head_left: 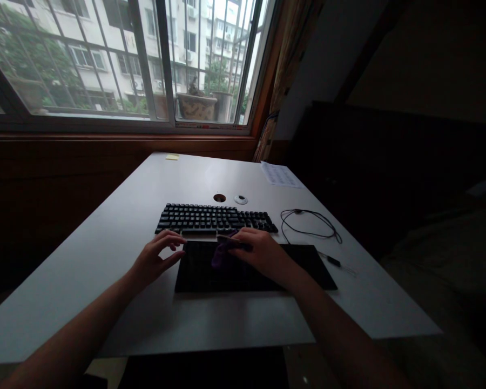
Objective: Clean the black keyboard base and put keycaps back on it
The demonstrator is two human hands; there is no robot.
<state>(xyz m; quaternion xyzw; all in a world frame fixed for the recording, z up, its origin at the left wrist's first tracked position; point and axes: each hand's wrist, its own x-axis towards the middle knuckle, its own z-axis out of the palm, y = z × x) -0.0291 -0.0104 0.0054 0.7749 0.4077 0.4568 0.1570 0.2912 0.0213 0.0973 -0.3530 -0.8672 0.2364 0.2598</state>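
Note:
A flat black keyboard base [299,265] lies near the front of the white desk. My left hand [157,256] is at its far left corner, thumb and fingers apart, fingertips by the edge; I cannot tell whether they touch it. In my right hand [257,248] a purple cloth [222,256] is bunched over the middle of the base. A thin, stick-like thing [227,237] also shows at those fingers, too dark to name. Just behind, black keycaps [198,216] sit in keyboard order, with pale gaps along the front row.
To the right lie a coiled black cable [311,212] and what looks like a wire keycap puller [334,261]. Behind the keys are a round desk hole [219,198] and a white ring-shaped cover [241,199]. Farther back are a printed paper [281,174] and a yellow note [172,156].

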